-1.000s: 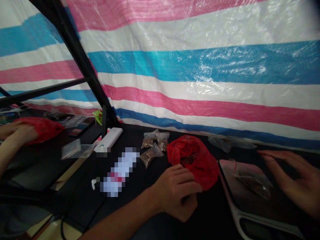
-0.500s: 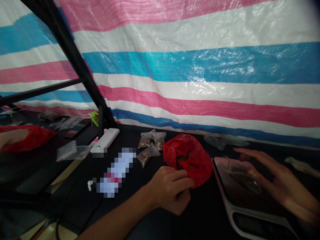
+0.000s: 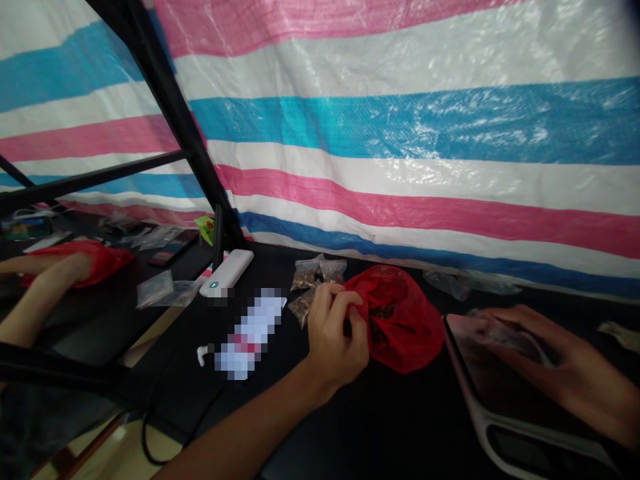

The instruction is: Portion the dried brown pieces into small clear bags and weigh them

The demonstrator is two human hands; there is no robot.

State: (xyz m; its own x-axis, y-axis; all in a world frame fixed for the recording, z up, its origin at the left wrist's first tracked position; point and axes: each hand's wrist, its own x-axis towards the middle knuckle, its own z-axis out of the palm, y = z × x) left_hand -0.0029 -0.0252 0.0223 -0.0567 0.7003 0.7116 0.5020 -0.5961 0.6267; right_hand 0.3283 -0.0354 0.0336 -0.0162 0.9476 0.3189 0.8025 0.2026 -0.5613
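Left hand (image 3: 335, 337) has risen, grip pinching red plastic bag (image 3: 400, 320).

The only view comes from a camera worn on the person's head, facing forward and down over a black bench (image 3: 380, 427). It sits close, with the left hand (image 3: 335, 340) and right hand (image 3: 565, 367) in the lower half, and a striped tarp (image 3: 400, 133) fills the top. At far left, a mirror (image 3: 75, 167) reflects part of the scene.

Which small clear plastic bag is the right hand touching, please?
The bag on the digital scale under the right hand; the others lie on the black tabletop.
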